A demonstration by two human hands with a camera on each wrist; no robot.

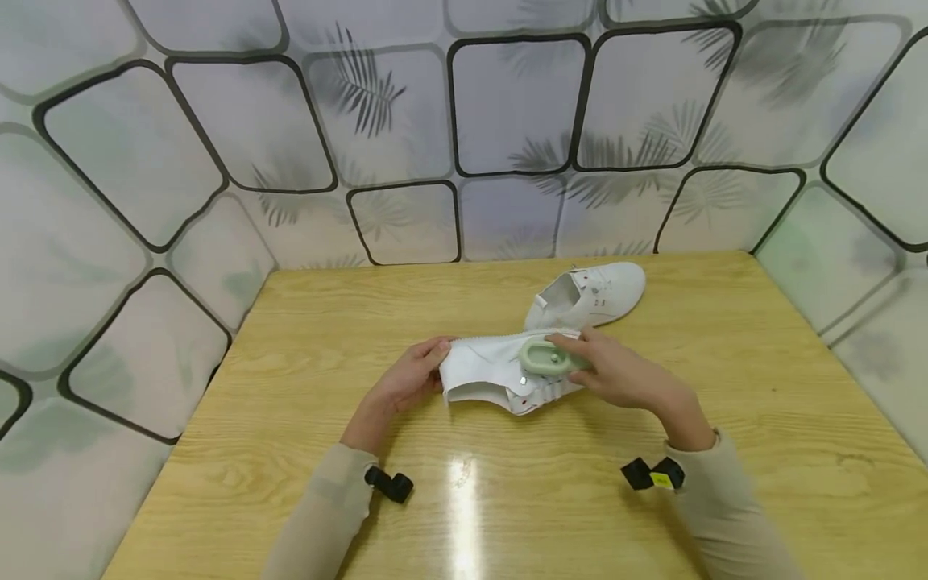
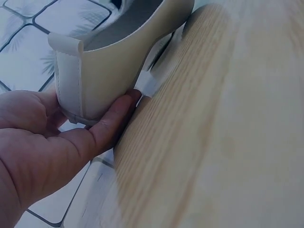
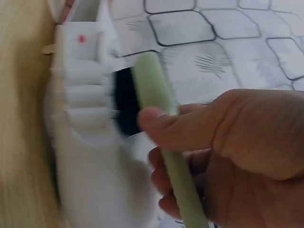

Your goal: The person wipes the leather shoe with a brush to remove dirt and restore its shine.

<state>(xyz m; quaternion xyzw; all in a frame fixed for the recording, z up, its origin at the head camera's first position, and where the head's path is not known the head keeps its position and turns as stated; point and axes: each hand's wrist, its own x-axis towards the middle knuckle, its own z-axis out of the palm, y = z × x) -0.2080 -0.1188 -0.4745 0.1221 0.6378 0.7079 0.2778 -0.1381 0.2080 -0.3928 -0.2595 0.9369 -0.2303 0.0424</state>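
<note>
A white shoe [image 1: 478, 362] lies tilted on its side over the table, its opening toward me. My left hand [image 1: 415, 372] grips it by the heel; in the left wrist view the fingers [image 2: 114, 118] wrap under the heel of the shoe [image 2: 107, 71]. My right hand [image 1: 623, 372] holds a pale green brush [image 1: 545, 357] by its handle. In the right wrist view the dark bristles [image 3: 126, 102] meet the side of the shoe near its laces, and the thumb [image 3: 164, 126] presses on the green handle. The brush partly covers the shoe's side.
A second white shoe [image 1: 609, 292] rests on the wooden table [image 1: 348, 314] just behind the held one, toe to the right. Patterned fabric walls [image 1: 518, 105] enclose the table at the back and sides.
</note>
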